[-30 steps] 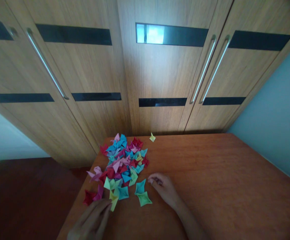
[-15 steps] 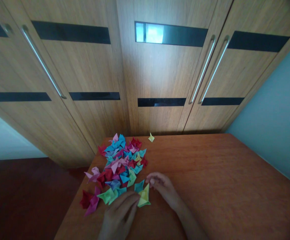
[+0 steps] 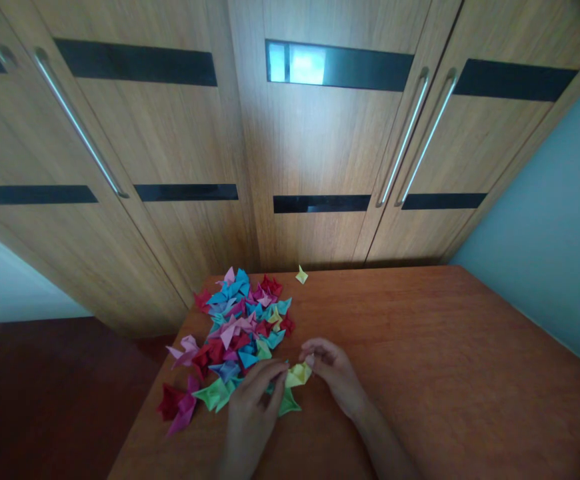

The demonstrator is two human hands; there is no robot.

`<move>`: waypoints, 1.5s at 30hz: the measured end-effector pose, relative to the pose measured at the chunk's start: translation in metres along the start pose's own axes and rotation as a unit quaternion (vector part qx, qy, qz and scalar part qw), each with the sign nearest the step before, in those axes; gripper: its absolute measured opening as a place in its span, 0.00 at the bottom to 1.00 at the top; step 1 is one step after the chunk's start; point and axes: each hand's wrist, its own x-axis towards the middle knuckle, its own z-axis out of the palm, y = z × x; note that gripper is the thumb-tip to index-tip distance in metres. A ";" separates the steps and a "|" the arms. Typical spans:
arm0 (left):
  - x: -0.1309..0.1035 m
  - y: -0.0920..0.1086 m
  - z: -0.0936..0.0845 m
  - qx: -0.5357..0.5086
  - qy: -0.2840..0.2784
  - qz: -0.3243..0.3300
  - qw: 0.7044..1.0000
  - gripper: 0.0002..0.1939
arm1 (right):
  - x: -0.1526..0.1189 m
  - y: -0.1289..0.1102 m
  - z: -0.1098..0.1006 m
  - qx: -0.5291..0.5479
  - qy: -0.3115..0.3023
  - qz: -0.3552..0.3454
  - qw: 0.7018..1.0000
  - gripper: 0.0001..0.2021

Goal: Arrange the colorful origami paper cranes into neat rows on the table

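Between my two hands is a yellow origami crane [image 3: 299, 375], raised a little above the table. My left hand [image 3: 257, 397] pinches its left end, and the fingers of my right hand [image 3: 334, 373] close on its right tip. Below it a green folded paper piece [image 3: 289, 402] lies on the table, partly covered by my left hand. Just left of that hand sits a light green crane [image 3: 215, 395]. A pile of folded paper cranes [image 3: 235, 330] in pink, red, blue and green spreads beyond my left hand.
A small yellow crane [image 3: 301, 275] stands alone at the far edge of the brown table [image 3: 445, 360]. Red and magenta cranes [image 3: 184, 408] lie near the left edge. Wooden wardrobe doors [image 3: 315, 147] rise behind, with a pale wall [image 3: 545, 267] to the right.
My left hand has lifted the yellow crane up and away from the green piece beneath. My right fingers, formerly beside it, now grip its right tip.
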 end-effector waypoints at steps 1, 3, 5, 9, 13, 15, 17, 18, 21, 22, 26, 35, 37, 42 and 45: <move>-0.001 -0.001 0.000 0.000 0.002 -0.007 1.000 0.07 | 0.000 0.000 0.000 -0.002 0.002 0.003 1.000 0.14; -0.002 -0.003 0.000 0.000 0.005 -0.017 1.000 0.07 | 0.001 0.002 0.000 -0.009 0.007 0.006 1.000 0.14; -0.002 -0.003 0.000 0.000 0.007 -0.028 1.000 0.07 | 0.001 0.003 -0.001 -0.014 0.013 0.007 1.000 0.14; -0.002 -0.002 0.001 -0.005 0.004 -0.031 0.999 0.07 | 0.002 0.004 -0.001 -0.025 0.030 0.001 0.999 0.13; -0.001 -0.001 0.002 -0.033 -0.032 -0.044 0.998 0.08 | 0.003 0.004 -0.003 -0.033 0.054 -0.009 0.998 0.13; 0.000 -0.002 0.001 -0.052 -0.066 -0.067 0.994 0.08 | 0.003 0.004 -0.004 -0.039 0.060 -0.012 0.997 0.14; -0.001 -0.003 -0.001 -0.066 -0.100 -0.081 0.990 0.08 | 0.003 0.003 -0.004 -0.043 0.058 -0.012 0.997 0.14; -0.002 -0.003 -0.003 -0.068 -0.111 -0.083 0.988 0.08 | 0.003 0.003 -0.004 -0.044 0.056 -0.012 0.997 0.14; -0.004 -0.004 -0.006 -0.067 -0.127 -0.080 0.986 0.08 | 0.003 0.003 -0.004 -0.044 0.047 -0.004 0.998 0.14; -0.004 -0.004 -0.007 -0.066 -0.128 -0.077 0.987 0.08 | 0.002 0.003 -0.004 -0.043 0.045 -0.001 0.998 0.15; -0.003 -0.002 -0.011 -0.071 -0.148 -0.064 0.984 0.08 | 0.001 0.005 -0.005 -0.037 0.046 0.009 0.998 0.16; 0.028 -0.008 0.000 -0.056 -0.160 -0.011 0.985 0.08 | 0.026 0.007 -0.019 -0.004 0.125 -0.024 0.992 0.18; 0.046 -0.012 0.009 -0.031 -0.153 0.000 0.988 0.08 | 0.038 0.009 -0.026 -0.038 0.167 -0.042 0.984 0.18; 0.106 -0.019 0.051 0.125 -0.202 0.014 0.971 0.10 | 0.050 0.017 -0.032 -0.203 0.176 -0.090 0.959 0.17; 0.137 -0.024 0.084 0.161 -0.221 0.013 0.962 0.10 | 0.046 0.019 -0.030 -0.285 0.128 -0.117 0.943 0.13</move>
